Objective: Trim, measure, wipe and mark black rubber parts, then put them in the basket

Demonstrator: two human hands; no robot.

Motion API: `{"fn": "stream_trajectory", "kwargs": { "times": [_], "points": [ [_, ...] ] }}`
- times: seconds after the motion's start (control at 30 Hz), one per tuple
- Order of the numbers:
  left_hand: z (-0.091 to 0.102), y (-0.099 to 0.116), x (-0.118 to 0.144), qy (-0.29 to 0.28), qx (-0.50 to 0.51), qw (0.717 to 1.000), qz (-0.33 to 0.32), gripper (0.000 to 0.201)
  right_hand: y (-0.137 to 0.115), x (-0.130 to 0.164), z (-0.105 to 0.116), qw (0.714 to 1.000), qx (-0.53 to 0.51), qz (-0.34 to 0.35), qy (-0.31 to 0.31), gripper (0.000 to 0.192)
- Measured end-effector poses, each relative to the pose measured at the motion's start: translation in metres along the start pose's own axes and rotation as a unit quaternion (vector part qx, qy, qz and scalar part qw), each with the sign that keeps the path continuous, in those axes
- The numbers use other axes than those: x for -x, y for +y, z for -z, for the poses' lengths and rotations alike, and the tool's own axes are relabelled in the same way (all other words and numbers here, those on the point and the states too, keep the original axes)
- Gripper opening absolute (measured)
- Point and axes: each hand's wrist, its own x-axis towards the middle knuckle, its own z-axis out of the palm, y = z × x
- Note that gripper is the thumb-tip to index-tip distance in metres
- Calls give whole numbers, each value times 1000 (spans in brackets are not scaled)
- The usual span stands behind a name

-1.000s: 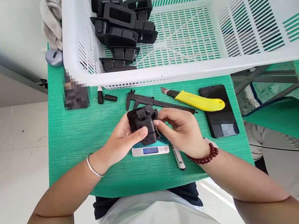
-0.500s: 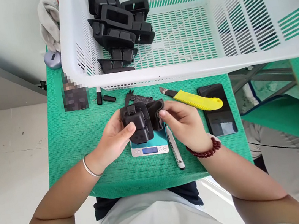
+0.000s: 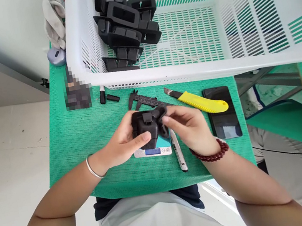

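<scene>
A black molded plastic part [image 3: 145, 129] is gripped by my left hand [image 3: 126, 140], thumb across its near face. My right hand [image 3: 189, 123] pinches a dark cloth [image 3: 163, 122] that presses against the part's right side. Both are held over a small digital scale [image 3: 153, 152] with a blue top, which they partly cover. Right of the scale lies a white marker [image 3: 179, 153]. Just beyond my hands rests a black caliper [image 3: 149, 101], partly hidden by them.
A white plastic basket [image 3: 161, 71] at the back holds several similar black parts [image 3: 122, 36]. A yellow utility knife [image 3: 204, 102] lies partly over a black phone [image 3: 225, 125]. A second pen [image 3: 102, 95] and a black cap [image 3: 113, 97] sit near the basket. A grey glove [image 3: 55, 22] is at the back left.
My left hand has turned the black part and shifted it slightly right. The cloth in my right hand has moved from beside the part to against its side. The view has shifted slightly.
</scene>
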Motion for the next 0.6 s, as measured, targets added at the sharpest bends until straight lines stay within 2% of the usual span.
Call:
{"fn": "stream_trajectory", "kwargs": {
  "times": [0.07, 0.17, 0.3, 0.43, 0.5, 0.6],
  "points": [
    [3, 1, 0, -27, -34, 999, -2, 36, 1, -1, 6, 999, -31, 5, 12, 18],
    [7, 1, -1, -43, -106, 993, -31, 35, 4, -2, 12, 999, -41, 17, -2, 15],
    [12, -1, -2, -32, -174, 981, -81, 34, 5, -1, 15, 997, -71, 20, -27, 11],
    [12, -3, -1, -7, -166, 980, -110, 43, 2, -1, 13, 994, -96, 17, -50, 7],
    [11, -3, -1, 2, -160, 979, -129, 38, -1, -2, 12, 993, -102, 16, -63, 6],
    [10, -2, -2, 4, -211, 961, -177, 32, -3, -2, 12, 992, -107, 17, -70, 5]
  ]
}}
